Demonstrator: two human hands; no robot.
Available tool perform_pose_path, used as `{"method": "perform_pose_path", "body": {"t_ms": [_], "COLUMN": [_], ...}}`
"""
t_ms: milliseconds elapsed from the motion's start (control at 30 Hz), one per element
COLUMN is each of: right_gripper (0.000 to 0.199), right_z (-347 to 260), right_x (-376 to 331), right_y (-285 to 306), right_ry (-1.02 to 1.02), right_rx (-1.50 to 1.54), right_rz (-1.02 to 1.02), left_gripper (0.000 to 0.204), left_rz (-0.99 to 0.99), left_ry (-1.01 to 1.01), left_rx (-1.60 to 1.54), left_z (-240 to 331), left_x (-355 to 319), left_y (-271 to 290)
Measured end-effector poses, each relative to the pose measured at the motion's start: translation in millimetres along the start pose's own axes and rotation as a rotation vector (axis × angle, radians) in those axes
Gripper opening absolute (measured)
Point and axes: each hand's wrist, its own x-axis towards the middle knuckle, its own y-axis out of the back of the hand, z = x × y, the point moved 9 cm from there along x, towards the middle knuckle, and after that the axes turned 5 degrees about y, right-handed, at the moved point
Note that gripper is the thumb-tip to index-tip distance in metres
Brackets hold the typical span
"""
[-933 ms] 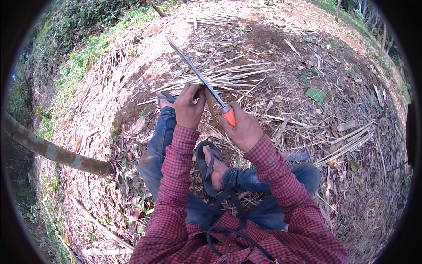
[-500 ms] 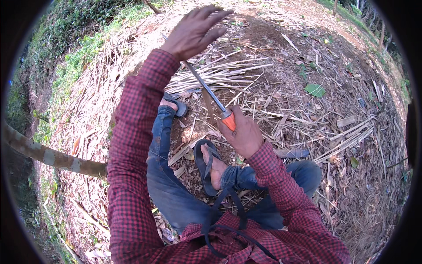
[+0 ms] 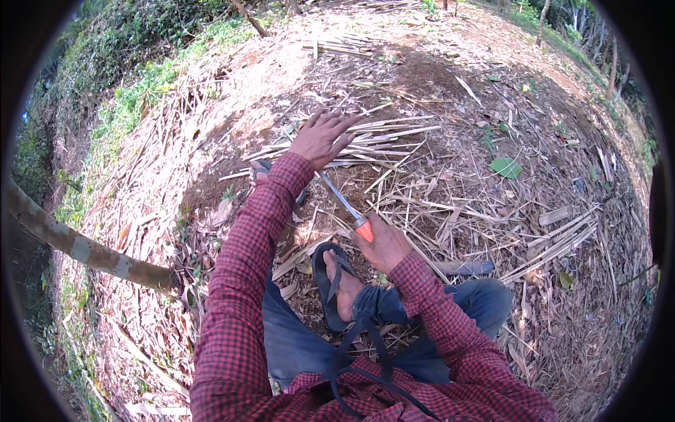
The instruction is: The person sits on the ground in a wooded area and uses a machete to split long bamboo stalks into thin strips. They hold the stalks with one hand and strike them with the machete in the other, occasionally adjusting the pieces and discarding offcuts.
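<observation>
My right hand [image 3: 383, 243] is closed around the orange handle [image 3: 363, 230] of a long, narrow metal tool. Its bright shaft [image 3: 339, 194] slants up and left, and its far end is hidden behind my left hand [image 3: 325, 138]. That hand's fingers are stretched out, with the palm turned away. I cannot tell whether it touches the tool. Beyond and beside it lies a loose bundle of pale split strips [image 3: 387, 141] on the ground. Below my right hand is my sandalled foot [image 3: 341, 288].
A dark, flat-looking piece [image 3: 464, 268] lies beside my right knee. More pale strips [image 3: 562, 228] are scattered to the right, near a green leaf [image 3: 506, 167]. A mottled trunk [image 3: 91, 252] juts in from the left. Dry leaf litter covers the ground, with bushes [image 3: 126, 49] farther back.
My left hand has come down and slightly right, over the strips. My right hand has dropped a little with the tool still in it. The view has tilted up.
</observation>
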Motion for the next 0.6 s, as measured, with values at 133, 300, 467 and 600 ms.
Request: {"method": "perform_pose_path", "body": {"t_ms": [133,300,467,600], "right_gripper": [0.041,0.043,0.049,0.049], "right_z": [14.6,41.8,20.5,49.3], "right_x": [18.1,17.4,24.3,21.6], "right_y": [0.6,-20.4,-9.8,-42.3], "right_ry": [0.025,-0.177,0.027,-0.086], "right_rx": [0.037,0.625,0.150,0.054], "right_rz": [0.046,-0.158,0.012,-0.073], "left_gripper": [0.037,0.041,0.036,0.021], "left_rz": [0.356,0.545,0.442,0.455], "left_ry": [0.081,0.465,0.509,0.462], "left_rx": [-0.485,-0.950,-0.998,-0.948], "left_z": [-24.2,-4.5,7.3,0.5], "left_x": [0.4,-88.6,-98.8,-95.8], "left_y": [49.3,47.1,10.0,10.7]}}
